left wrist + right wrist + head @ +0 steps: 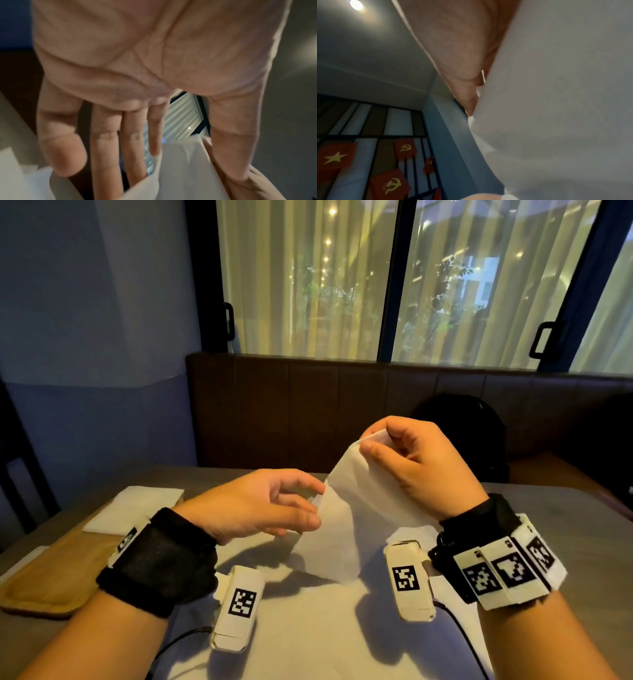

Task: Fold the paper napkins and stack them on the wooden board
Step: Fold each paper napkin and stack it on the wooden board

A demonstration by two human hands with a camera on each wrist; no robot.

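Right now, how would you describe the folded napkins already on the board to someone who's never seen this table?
On the grey table, look to the left side for the tan wooden board. On its far end lie the folded napkins, a flat white square. Unlike the loose napkin that the right hand pinches up mid-air, they are neatly squared and untouched.
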